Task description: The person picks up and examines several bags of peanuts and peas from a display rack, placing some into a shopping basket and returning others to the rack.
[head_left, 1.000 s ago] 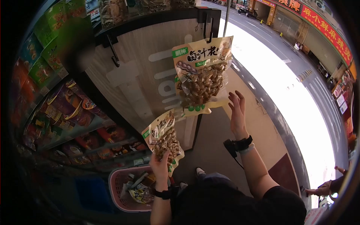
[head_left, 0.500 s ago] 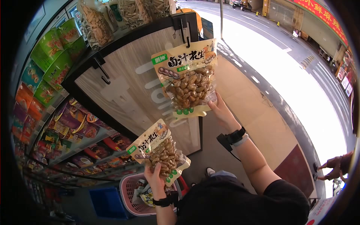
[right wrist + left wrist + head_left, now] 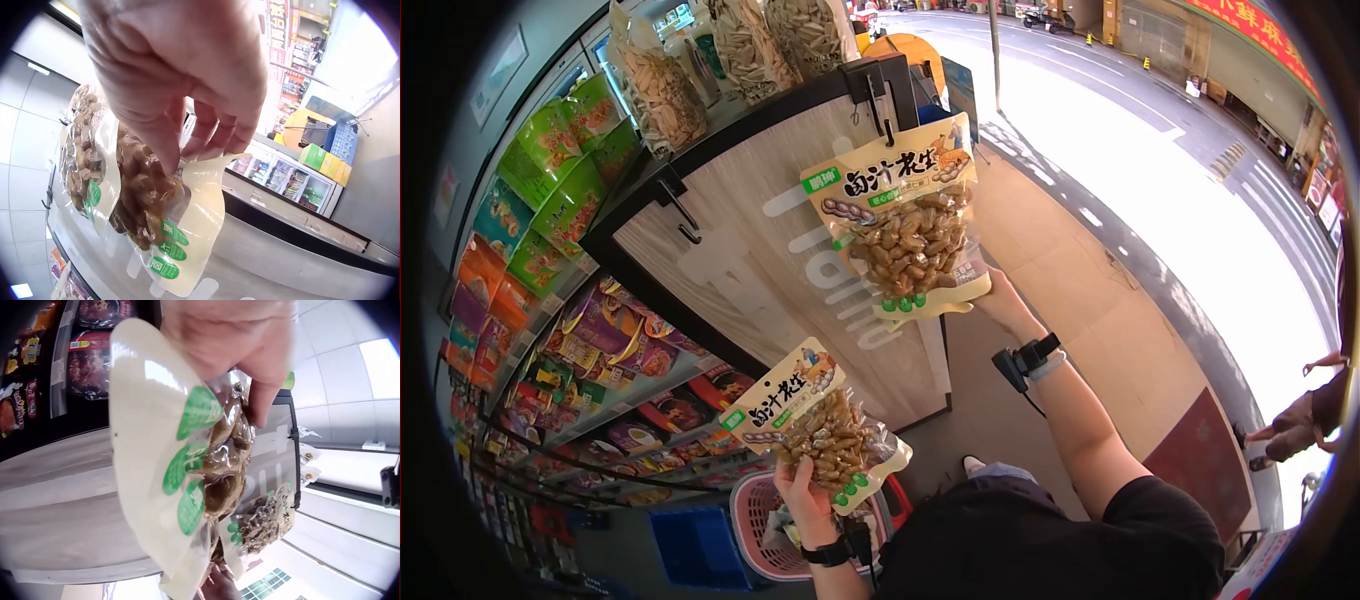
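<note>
A peanut bag [image 3: 912, 240] hangs from a black hook on the rack's side panel, with part of another bag behind it. My right hand [image 3: 1004, 300] pinches its lower right edge; in the right wrist view, thumb and fingers of the right hand [image 3: 181, 81] meet at the bag's edge [image 3: 203, 219]. Lower down, my left hand [image 3: 802, 500] grips a second peanut bag [image 3: 830, 435] by its lower left side, apart from the hanging one. The left wrist view shows the left hand [image 3: 231, 344] with its thumb over this bag [image 3: 150, 444].
An unused hook [image 3: 685, 220] is on the panel's left. Shelves of packaged food [image 3: 630, 345] stand at the left, bagged snacks [image 3: 655, 95] on top. Below are a pink basket [image 3: 750, 530] and a blue crate [image 3: 690, 550]. Another person's hand [image 3: 1285, 430] shows at the right edge.
My right hand has moved left from beside the hanging bag and taken hold of its edge. The left-hand bag has shifted down and left in the head view, which has also turned.
</note>
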Motion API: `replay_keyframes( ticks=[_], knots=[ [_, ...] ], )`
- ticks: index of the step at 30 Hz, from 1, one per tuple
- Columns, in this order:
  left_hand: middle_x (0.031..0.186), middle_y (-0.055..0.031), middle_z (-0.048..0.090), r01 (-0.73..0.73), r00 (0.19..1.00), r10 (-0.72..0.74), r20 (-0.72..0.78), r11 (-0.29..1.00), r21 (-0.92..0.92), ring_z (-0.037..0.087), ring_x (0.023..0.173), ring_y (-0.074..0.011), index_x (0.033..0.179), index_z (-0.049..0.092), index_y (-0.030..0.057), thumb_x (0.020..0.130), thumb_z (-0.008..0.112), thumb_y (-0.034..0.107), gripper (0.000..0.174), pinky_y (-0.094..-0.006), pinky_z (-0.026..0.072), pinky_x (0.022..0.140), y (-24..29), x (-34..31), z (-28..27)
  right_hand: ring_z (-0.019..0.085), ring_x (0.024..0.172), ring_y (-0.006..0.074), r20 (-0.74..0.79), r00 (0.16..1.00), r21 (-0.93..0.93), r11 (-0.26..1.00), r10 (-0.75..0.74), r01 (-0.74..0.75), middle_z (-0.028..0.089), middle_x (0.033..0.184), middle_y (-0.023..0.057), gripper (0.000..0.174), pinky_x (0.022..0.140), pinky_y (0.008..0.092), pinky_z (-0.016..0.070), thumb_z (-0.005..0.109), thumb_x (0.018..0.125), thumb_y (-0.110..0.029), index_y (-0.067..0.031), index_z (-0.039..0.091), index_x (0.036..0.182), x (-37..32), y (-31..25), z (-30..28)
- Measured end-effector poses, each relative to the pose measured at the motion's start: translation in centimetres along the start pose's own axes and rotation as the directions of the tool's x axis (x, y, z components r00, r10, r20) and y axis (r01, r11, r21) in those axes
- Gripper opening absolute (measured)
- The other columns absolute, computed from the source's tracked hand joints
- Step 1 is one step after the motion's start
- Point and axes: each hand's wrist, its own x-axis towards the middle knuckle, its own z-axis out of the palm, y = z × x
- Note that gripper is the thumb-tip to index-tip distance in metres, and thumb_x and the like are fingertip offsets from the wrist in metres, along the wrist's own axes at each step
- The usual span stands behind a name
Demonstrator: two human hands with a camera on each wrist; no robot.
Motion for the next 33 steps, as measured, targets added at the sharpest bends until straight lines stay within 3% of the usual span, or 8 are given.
replay_keyframes(
  ticks=[6, 9, 10, 12, 15, 19, 30, 33],
  knots=[
    [0.109, -0.0132, 0.053, -0.151, 0.988, 0.152, 0.032, 0.988, -0.031, 0.055, 0.095, -0.0206, 0.119, 0.040, -0.0034, 0.077, 0.054, -0.004, 0.044, -0.0323, 0.0453, 0.081, 4.4, 1.1, 3.2, 0.045, 0.106, 0.0151, -0.225, 0.966, 0.059, 0.987, -0.129, 0.146, 0.044, 0.118, 0.0107, 0.059, 0.086, 0.0271, 0.0397, 0.057, 0.073, 0.000, -0.0018, 0.032, 0.126, -1.0, 1.0, -0.1],
    [0.114, -0.0132, 0.049, -0.202, 0.973, 0.207, 0.105, 0.978, -0.052, 0.051, 0.101, -0.0199, 0.125, 0.031, -0.0026, 0.078, 0.054, -0.005, 0.052, -0.0321, 0.0429, 0.085, 6.0, 2.0, 4.8, 0.047, 0.098, 0.0167, -0.690, 0.709, 0.003, 0.979, -0.145, 0.204, 0.044, 0.112, 0.0108, 0.048, 0.083, 0.0273, 0.0403, 0.054, 0.075, 0.001, -0.0010, 0.035, 0.119, -2.6, -0.8, -0.2],
    [0.114, -0.0132, 0.049, -0.215, 0.971, 0.219, 0.100, 0.975, -0.053, 0.051, 0.101, -0.0199, 0.125, 0.031, -0.0026, 0.078, 0.054, -0.005, 0.052, -0.0321, 0.0429, 0.085, 6.8, 2.3, 5.6, 0.047, 0.098, 0.0167, -0.683, 0.715, 0.007, 0.977, -0.150, 0.212, 0.044, 0.112, 0.0108, 0.048, 0.083, 0.0273, 0.0403, 0.054, 0.075, 0.001, -0.0010, 0.035, 0.119, -2.7, -1.9, 0.0],
    [0.116, -0.0130, 0.048, -0.239, 0.957, 0.243, 0.156, 0.970, -0.045, 0.050, 0.102, -0.0198, 0.125, 0.031, -0.0029, 0.078, 0.053, -0.005, 0.052, -0.0319, 0.0420, 0.086, 8.4, 2.6, 7.5, 0.048, 0.093, 0.0140, -0.639, 0.664, -0.052, 0.882, -0.389, 0.467, 0.046, 0.108, 0.0105, 0.035, 0.078, 0.0263, 0.0412, 0.050, 0.079, 0.002, -0.0027, 0.039, 0.112, -3.8, -6.5, 2.0],
    [0.117, -0.0130, 0.047, -0.284, 0.940, 0.289, 0.181, 0.957, -0.050, 0.050, 0.103, -0.0206, 0.125, 0.030, -0.0030, 0.080, 0.050, -0.004, 0.050, -0.0329, 0.0414, 0.088, 10.2, 3.7, 9.6, 0.052, 0.089, 0.0156, -0.199, 0.910, 0.068, 0.921, -0.364, 0.384, 0.049, 0.107, 0.0119, 0.034, 0.078, 0.0255, 0.0413, 0.049, 0.082, 0.001, -0.0032, 0.037, 0.113, -4.7, -11.3, 4.2],
    [0.115, -0.0122, 0.048, -0.302, 0.923, 0.316, 0.220, 0.949, -0.095, 0.050, 0.102, -0.0207, 0.125, 0.031, -0.0024, 0.083, 0.047, -0.002, 0.044, -0.0335, 0.0419, 0.088, 12.0, 4.8, 11.7, 0.053, 0.099, 0.0221, 0.260, 0.887, 0.408, 0.876, -0.381, 0.257, 0.044, 0.119, 0.0157, 0.059, 0.082, 0.0331, 0.0452, 0.054, 0.081, -0.004, -0.0049, 0.021, 0.129, -4.8, -15.6, 8.9],
    [0.114, -0.0137, 0.050, -0.075, 0.958, 0.102, 0.269, 0.991, -0.109, 0.053, 0.101, -0.0215, 0.121, 0.036, -0.0015, 0.088, 0.046, 0.007, 0.036, -0.0343, 0.0460, 0.085, 14.3, 5.3, 12.4, 0.048, 0.101, 0.0143, 0.416, 0.794, 0.403, 0.872, -0.444, 0.277, 0.039, 0.125, 0.0049, 0.051, 0.082, 0.0271, 0.0444, 0.056, 0.083, -0.009, -0.0070, 0.032, 0.128, 0.1, -19.1, 11.5],
    [0.115, -0.0137, 0.050, 0.001, 0.957, 0.033, 0.289, 0.993, -0.115, 0.053, 0.102, -0.0219, 0.122, 0.036, -0.0013, 0.088, 0.046, 0.008, 0.036, -0.0346, 0.0460, 0.085, 14.8, 5.2, 12.5, 0.047, 0.100, 0.0121, 0.489, 0.807, 0.394, 0.909, -0.333, 0.136, 0.043, 0.122, 0.0039, 0.048, 0.084, 0.0261, 0.0407, 0.055, 0.085, -0.014, -0.0062, 0.037, 0.129, 1.6, -21.7, 11.2]
  ],
)
